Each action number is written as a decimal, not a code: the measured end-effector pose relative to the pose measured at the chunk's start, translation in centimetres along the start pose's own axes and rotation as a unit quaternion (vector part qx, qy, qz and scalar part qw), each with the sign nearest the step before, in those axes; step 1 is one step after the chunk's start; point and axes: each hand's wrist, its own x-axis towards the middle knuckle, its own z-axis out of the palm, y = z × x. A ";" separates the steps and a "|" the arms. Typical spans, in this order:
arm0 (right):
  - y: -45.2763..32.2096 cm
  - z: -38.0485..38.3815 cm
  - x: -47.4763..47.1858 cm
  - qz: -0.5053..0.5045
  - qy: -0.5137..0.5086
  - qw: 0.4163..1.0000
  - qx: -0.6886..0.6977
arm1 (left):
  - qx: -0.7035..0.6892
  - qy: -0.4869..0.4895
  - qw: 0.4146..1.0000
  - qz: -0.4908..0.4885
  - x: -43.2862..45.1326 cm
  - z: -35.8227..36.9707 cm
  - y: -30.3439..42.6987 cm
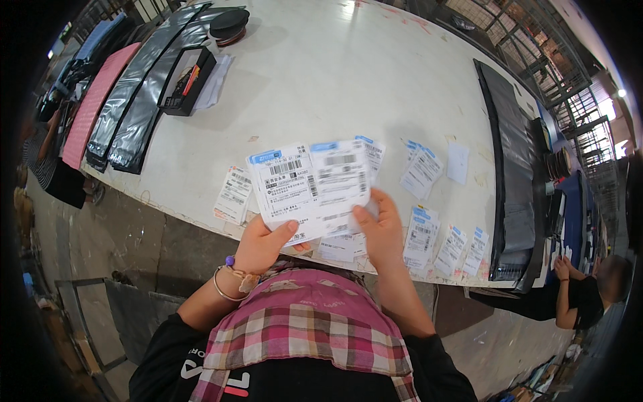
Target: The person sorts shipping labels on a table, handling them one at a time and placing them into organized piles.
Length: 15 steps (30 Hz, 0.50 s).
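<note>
My left hand (266, 241) grips a stack of printed shipping labels (286, 186) with blue header strips, thumb on the lower edge. In my right hand (381, 228) is another shipping label (341, 186), blurred and partly overlapping the stack's right side. Both are held above the near edge of a white table (331, 90). To the left of my left hand lies a label with orange marks (234, 193). Right of my right hand are a fanned pile of labels (422, 173) and a label pile with a blue header (421, 238). Loose papers (336, 248) lie partly hidden beneath my hands.
Smaller label piles (450, 250) and a blank white slip (457, 163) lie at right. Stacked dark plastic mailing bags (512, 166) line the right edge. At left are more black bags (145, 95), a black box (187, 80) and a pink sheet (98, 108). People stand at both sides.
</note>
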 end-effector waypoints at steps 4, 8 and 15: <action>-0.2 -0.9 0.6 -0.048 0.042 0.996 0.060 | 0.023 0.003 1.000 0.015 0.2 0.2 0.4; -0.6 -0.5 0.3 0.007 -0.108 0.983 -0.149 | 0.028 0.020 0.999 0.022 0.3 0.9 0.5; -0.5 1.1 -0.2 0.067 -0.145 0.983 -0.096 | 0.031 -0.002 0.999 0.024 0.3 1.2 0.4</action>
